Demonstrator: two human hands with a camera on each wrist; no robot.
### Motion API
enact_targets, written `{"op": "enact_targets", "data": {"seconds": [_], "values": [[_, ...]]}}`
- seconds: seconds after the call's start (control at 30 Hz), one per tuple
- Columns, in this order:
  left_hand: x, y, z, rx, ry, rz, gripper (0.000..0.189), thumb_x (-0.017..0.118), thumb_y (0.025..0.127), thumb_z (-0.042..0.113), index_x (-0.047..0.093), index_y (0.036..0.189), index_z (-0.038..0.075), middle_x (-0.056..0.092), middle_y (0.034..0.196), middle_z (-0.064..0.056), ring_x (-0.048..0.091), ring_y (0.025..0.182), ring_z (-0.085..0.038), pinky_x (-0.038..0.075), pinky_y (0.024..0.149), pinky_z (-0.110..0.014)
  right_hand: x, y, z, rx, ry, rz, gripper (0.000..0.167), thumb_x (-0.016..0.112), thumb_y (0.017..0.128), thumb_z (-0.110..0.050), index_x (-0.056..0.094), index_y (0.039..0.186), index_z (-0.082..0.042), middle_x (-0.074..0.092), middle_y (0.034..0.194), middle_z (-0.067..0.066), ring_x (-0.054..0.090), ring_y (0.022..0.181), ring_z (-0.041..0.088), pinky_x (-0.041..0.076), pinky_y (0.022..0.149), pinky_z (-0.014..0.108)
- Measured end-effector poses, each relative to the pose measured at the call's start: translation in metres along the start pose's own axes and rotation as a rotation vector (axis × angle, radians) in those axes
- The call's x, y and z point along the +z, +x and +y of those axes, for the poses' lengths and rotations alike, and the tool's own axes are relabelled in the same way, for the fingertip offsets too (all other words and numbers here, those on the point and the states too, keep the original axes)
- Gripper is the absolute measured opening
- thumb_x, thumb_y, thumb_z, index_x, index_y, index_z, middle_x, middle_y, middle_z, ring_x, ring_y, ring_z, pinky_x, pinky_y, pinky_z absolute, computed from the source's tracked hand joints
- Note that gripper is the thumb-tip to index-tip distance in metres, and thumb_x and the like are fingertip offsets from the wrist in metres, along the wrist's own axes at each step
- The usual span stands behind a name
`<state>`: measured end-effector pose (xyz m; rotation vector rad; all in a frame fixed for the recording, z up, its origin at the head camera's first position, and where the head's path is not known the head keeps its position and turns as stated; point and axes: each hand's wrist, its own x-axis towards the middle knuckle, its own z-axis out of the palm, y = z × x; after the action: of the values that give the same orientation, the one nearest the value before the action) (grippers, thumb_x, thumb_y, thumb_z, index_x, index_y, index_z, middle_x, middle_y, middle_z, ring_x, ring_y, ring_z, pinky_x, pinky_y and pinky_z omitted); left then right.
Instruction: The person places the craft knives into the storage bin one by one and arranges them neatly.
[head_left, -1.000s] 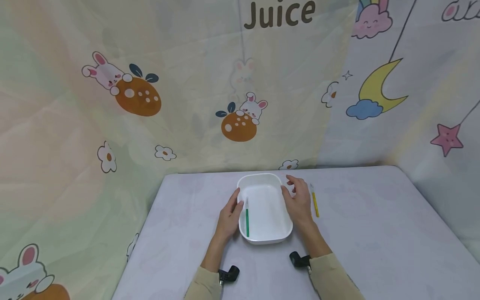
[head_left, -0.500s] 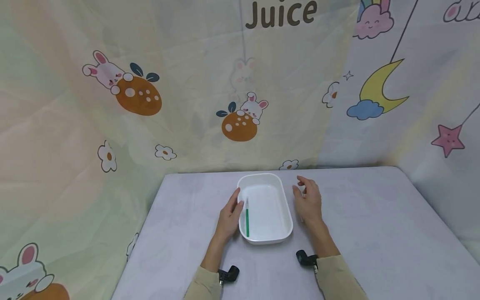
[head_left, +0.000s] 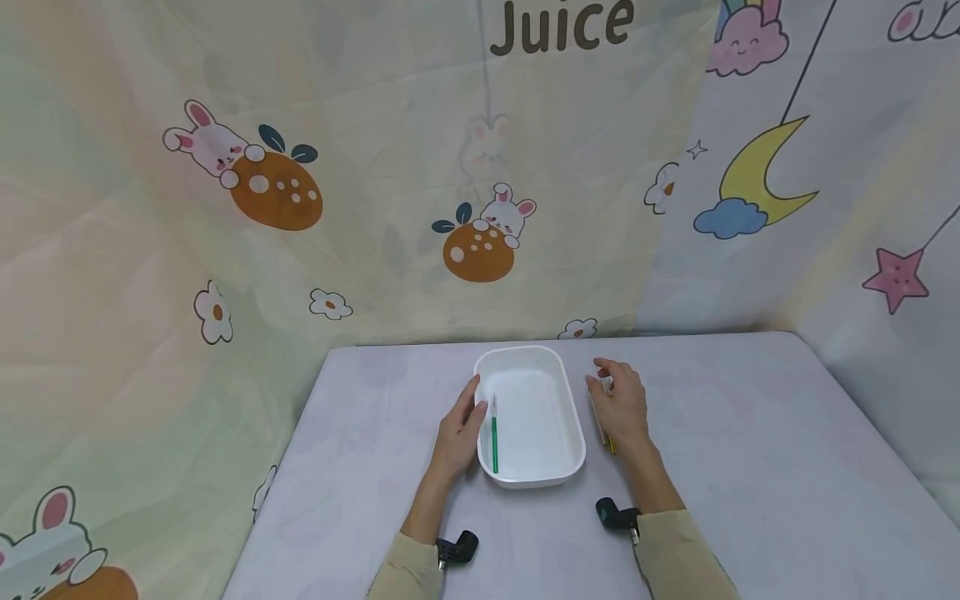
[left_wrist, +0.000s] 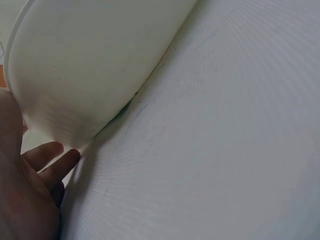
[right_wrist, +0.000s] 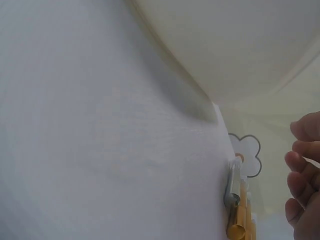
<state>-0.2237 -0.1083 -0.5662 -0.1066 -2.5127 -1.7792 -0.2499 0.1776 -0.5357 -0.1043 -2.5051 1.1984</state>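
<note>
Dark brown lettering (head_left: 562, 27) on the printed fabric backdrop (head_left: 375, 92) reads "Juice" in the head view; a second word (head_left: 926, 21) is cut off at the upper right edge and cannot be read in full. A white rectangular tray (head_left: 536, 433) with rounded corners and a smooth raised rim rests on the white-covered table (head_left: 750, 433). One slim green stick (head_left: 495, 446) with a pale, tapered upper end lies lengthwise inside, along the left wall. The left hand (head_left: 453, 442) rests against the tray's left side, fingers extended, thumb at the rim. The right hand (head_left: 621, 408) is apart from the tray's right side, fingers loosely curved; lower ends of yellow sticks (head_left: 612, 447) show beside its palm. Compared with 1.0 s ago, the right hand has left the tray rim and shifted right; a yellow stick then lay visible on that hand's outer side. Tray and left hand are unchanged. Left wrist view: the fingers (left_wrist: 61, 166) touch the tray's plain outer wall near its base. Right wrist view: several gold-coloured stick ends (right_wrist: 237, 227) lie side by side, separate from the bent fingertips (right_wrist: 298, 186).
</note>
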Motion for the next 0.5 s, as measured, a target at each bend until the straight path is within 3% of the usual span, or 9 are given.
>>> {"op": "enact_targets", "data": {"seconds": [0.13,0.5], "values": [[0.0002,0.0005,-0.0003,-0.004,-0.002,0.0,0.052,0.051,0.107,0.049,0.038,0.158,0.046,0.039,0.165,0.012,0.037,0.155,-0.018,0.032,0.127,-0.048,0.0001,-0.0004,0.0015,-0.001,-0.051,-0.028,0.038,0.067,0.099,-0.019,0.066,0.135,-0.005,0.068,0.115,0.016,0.056,0.091,0.03,0.043,0.079,0.039],[0.0002,0.0007,0.0,0.0,-0.005,0.001,0.051,0.052,0.108,0.045,0.04,0.158,0.045,0.04,0.165,0.012,0.037,0.155,-0.017,0.031,0.127,-0.047,-0.0001,-0.0023,0.0025,-0.027,-0.144,-0.064,0.035,0.072,0.096,-0.016,0.069,0.128,0.0,0.069,0.114,0.022,0.059,0.109,0.041,0.042,0.095,0.062]]}}
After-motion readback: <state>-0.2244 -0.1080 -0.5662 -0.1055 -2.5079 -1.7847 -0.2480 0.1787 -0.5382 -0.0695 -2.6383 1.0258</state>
